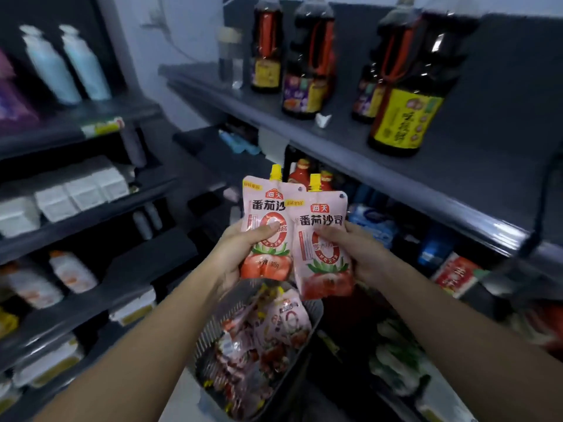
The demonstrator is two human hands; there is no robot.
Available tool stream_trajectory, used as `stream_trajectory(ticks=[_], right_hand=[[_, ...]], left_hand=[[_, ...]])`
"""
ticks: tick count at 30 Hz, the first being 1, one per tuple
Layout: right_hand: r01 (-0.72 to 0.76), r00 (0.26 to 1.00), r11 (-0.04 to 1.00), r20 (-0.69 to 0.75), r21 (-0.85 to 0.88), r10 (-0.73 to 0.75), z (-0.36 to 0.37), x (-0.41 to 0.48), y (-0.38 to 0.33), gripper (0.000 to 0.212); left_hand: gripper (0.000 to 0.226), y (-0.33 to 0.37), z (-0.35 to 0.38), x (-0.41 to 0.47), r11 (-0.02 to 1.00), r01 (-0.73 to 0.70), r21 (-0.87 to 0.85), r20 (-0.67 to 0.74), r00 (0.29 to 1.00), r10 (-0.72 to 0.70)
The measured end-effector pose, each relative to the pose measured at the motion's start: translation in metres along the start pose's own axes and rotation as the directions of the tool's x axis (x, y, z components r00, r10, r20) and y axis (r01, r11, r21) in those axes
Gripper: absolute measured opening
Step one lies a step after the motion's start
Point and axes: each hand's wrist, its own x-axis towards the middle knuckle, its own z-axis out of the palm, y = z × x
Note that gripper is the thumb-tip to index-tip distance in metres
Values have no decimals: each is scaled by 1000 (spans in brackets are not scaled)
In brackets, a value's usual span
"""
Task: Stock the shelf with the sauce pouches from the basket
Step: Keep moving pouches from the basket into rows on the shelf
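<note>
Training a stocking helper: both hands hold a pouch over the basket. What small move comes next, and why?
Probably reach forward to the shelf: left hand grips the left pouch, right hand the right pouch, both clear of the basket.

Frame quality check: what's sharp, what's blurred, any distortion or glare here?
Head view: the left pouch and right pouch are sharp, print readable; head view, edges: pale bottles and the basket contents smear with motion blur; head view: shelves bow from the wide lens, lighting dim, glare on the right shelf lip.
</note>
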Motion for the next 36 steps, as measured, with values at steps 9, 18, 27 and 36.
stream_trajectory(ticks=[9,18,27,36], right_hand=[[263,929,960,-243,-94,-278,-74,-126,-70,21],[401,726,898,-535,-181,-432,-182,-250,-109,30],[481,494,851,-736,-211,-462,-325,-387,-131,20],[439,417,867,-802,-234,-428,-435,-441,-125,23]], left_hand=[[27,15,146,-3,978,-161,130,334,936,110],[22,-1,324,-17,974,-198,110,586,804,97],[28,-50,511,-41,976,-199,92,720,690,73],[18,-100,606,-21,979,-165,118,672,739,43]])
